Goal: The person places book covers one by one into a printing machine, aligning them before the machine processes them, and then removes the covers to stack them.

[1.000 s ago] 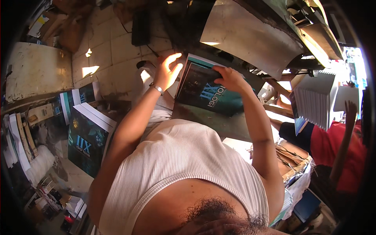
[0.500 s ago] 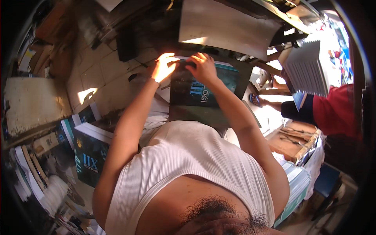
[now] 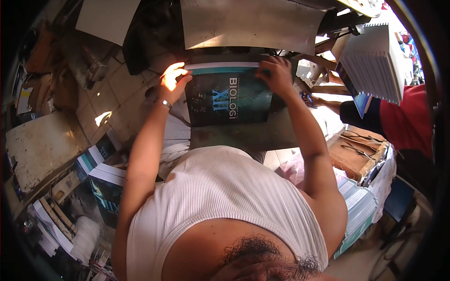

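Observation:
A dark book (image 3: 253,100) with light-blue and white lettering and a teal band lies flat before me on a dark board (image 3: 234,136). A white strip shows along its far edge. My left hand (image 3: 175,83), brightly sunlit, is closed at the far left corner, with the thumb against the book's edge. At the far right corner my right hand (image 3: 276,74) has its fingers bent over the edge and its thumb curled inward. The undersides of the fingers are hidden on both hands.
Beyond the book stands a pale metal sheet (image 3: 248,23). Similar dark books (image 3: 105,192) are stacked at my left, near a worn board (image 3: 44,145). At right are a stack of papers (image 3: 354,208), a wooden tray (image 3: 354,157) and a person in red (image 3: 405,117) beside a bound stack (image 3: 372,65).
My hands have spread from close together at the book's far edge to its two far corners. The book sits straighter now, with more of its cover showing. The whole view has shifted slightly.

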`<move>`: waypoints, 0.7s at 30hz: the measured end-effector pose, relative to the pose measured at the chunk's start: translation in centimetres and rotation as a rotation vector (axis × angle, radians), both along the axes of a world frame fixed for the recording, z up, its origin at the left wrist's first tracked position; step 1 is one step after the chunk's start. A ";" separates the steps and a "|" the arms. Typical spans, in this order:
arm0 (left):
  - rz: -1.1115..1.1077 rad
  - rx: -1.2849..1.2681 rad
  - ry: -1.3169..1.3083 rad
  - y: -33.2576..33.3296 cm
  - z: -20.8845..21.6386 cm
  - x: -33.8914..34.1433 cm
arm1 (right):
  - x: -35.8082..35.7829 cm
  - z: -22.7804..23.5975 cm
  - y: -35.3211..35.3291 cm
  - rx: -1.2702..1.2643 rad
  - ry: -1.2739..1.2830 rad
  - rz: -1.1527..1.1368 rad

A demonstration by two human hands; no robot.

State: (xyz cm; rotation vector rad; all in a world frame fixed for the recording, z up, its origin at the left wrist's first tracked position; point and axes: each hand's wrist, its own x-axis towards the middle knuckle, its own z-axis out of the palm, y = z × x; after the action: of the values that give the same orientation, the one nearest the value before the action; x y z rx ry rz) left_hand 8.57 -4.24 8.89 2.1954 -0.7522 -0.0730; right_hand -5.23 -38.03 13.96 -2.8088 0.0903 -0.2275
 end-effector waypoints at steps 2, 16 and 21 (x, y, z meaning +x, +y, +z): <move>0.004 -0.003 0.015 -0.1 0.3 0.1 | -1.1 0.4 -2.3 0.023 -0.018 0.006; 0.342 -0.148 0.485 1.0 -9.9 -5.4 | -6.4 -8.3 -0.1 1.041 -0.054 -0.361; 0.399 -0.054 0.644 -0.3 -6.5 -8.2 | -7.3 -9.0 1.9 0.896 0.094 -0.576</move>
State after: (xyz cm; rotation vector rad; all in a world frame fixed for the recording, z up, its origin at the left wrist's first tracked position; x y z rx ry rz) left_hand 0.38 -4.54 2.41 2.0474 0.0417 -0.5192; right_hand -12.49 -36.13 4.94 -1.8405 0.8064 -0.1309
